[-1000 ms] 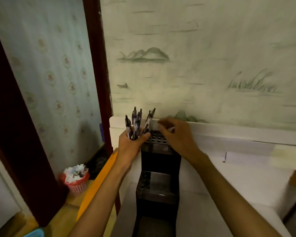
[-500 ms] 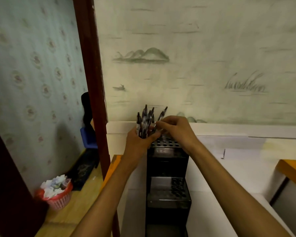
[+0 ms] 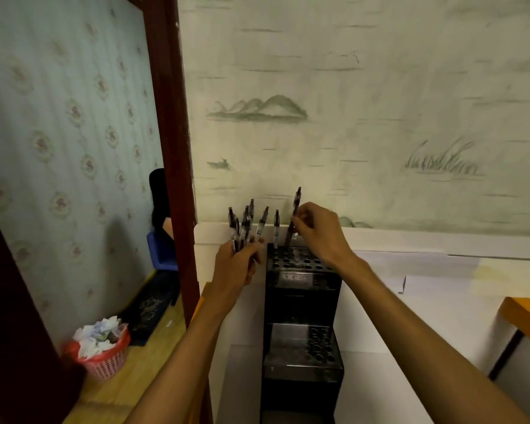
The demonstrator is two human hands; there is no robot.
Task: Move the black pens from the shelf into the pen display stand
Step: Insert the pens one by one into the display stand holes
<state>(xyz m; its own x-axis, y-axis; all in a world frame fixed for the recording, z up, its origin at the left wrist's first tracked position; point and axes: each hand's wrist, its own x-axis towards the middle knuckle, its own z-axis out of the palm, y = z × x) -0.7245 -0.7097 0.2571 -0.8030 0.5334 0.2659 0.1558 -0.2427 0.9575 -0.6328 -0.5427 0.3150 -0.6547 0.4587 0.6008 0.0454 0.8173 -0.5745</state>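
Right hand (image 3: 315, 231) pinches one upright pen (image 3: 295, 215) directly above the stand (image 3: 302, 280) holes, far row; left hand (image 3: 237, 261) grips the pen bunch (image 3: 245, 228) just left.

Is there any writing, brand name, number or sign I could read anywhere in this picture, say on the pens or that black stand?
None can be read.
Label strips on the pen display stand: too blurred to read.
Black pens in the left hand and the pen pinched by the right hand: any print is too small to read.
Wallpaper: only drawn hills and grass, no words.
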